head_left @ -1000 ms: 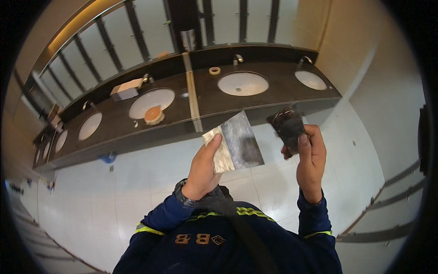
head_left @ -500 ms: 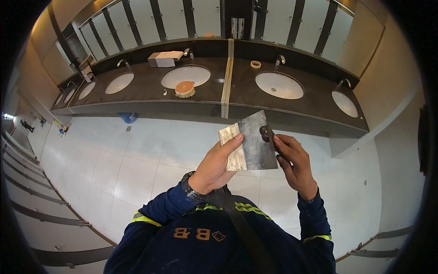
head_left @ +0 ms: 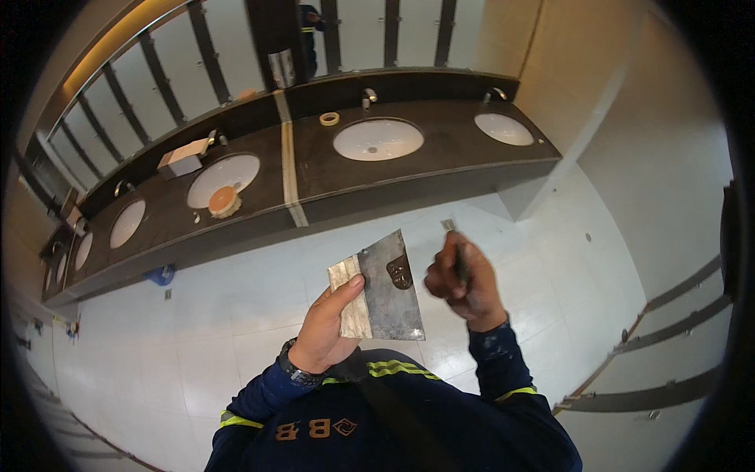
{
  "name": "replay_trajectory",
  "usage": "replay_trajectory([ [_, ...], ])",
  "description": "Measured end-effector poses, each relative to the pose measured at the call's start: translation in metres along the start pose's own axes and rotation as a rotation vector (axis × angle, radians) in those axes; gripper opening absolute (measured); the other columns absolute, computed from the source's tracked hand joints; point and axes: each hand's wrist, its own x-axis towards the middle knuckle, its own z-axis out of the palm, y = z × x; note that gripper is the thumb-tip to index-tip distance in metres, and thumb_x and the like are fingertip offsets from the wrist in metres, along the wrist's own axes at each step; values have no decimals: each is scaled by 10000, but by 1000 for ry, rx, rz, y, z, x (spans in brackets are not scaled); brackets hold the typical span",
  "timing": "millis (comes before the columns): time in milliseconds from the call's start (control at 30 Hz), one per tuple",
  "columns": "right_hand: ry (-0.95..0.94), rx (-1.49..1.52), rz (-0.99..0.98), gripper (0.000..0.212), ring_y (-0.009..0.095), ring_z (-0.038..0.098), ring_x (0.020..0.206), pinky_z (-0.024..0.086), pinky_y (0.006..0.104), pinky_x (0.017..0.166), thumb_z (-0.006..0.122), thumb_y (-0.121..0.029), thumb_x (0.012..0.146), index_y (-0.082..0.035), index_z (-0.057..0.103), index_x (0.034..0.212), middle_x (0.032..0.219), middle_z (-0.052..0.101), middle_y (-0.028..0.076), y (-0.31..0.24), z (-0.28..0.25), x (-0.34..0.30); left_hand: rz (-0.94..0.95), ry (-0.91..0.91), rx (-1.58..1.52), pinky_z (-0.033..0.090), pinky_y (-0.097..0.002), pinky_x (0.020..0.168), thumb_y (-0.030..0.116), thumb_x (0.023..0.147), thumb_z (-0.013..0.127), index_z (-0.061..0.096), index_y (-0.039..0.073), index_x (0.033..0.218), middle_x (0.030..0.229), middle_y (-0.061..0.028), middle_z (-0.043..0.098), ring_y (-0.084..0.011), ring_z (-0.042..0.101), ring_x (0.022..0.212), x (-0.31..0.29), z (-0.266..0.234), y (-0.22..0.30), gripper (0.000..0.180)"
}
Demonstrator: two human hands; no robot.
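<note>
My left hand (head_left: pixel 326 318) is closed round the pale, ridged handle strip of a broad putty knife (head_left: pixel 385 307), thumb on top. Its wide grey metal blade is tilted and carries a glossy dark blob of paste (head_left: pixel 399 271) near the right edge. Just right of the blade, apart from it, my right hand (head_left: pixel 472 287) is closed on a small spatula (head_left: pixel 448 225). A dark handle shows between its fingers, and a short light blade tip pokes out past them. Motion blurs this hand slightly, so the spatula's full shape is hidden.
Beyond my hands runs a dark washbasin counter (head_left: pixel 314 177) with several white oval sinks. On it are a roll of tape (head_left: pixel 329 119), a white box (head_left: pixel 183 158) and a round orange-topped item (head_left: pixel 225 202). A blue container (head_left: pixel 161 275) stands below. Pale tiles (head_left: pixel 259 303) cover the floor.
My right hand has drawn away from the broad blade's edge, and the small spatula now shows in it. The view has swung to the right; my left hand keeps its hold.
</note>
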Motion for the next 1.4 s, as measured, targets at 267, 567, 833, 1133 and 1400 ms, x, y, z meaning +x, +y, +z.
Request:
replay_trajectory([
  [267,254,-180,100,287,58,412,545,339,205,508,545,-363,1004,-86,553,930,687,488,-41,13,-6,-13,-81,26,175,505,-432,978,230,1009,503,455,24,1363,1243,-142,609,-263,622,1129,27,25,-13,413],
  [567,653,-242,-5,206,77,450,614,374,246,573,515,-255,1024,-80,548,921,712,485,-23,19,-71,-39,469,184,520,436,-346,1002,264,1027,482,460,26,1334,1249,-86,572,-194,564,1157,32,-3,21,390],
  [833,522,-647,81,194,56,515,650,408,218,585,561,-201,996,-22,595,1063,750,576,-3,9,-21,11,878,489,1687,478,-390,914,88,1006,520,509,17,1312,1181,-223,574,-362,592,1065,44,-59,44,314],
  [1133,443,-763,122,179,60,541,637,429,216,577,581,-170,982,1,594,1032,763,606,13,58,11,121,661,216,677,448,-270,894,231,1023,497,506,-72,1316,1200,-85,619,-117,565,1031,91,-64,108,422],
  [1400,429,-736,100,160,64,541,620,417,222,557,579,-156,983,2,604,1001,715,600,10,113,29,245,741,132,1189,447,-282,604,143,985,508,574,-100,1218,722,-73,593,-138,553,633,123,-127,214,343],
])
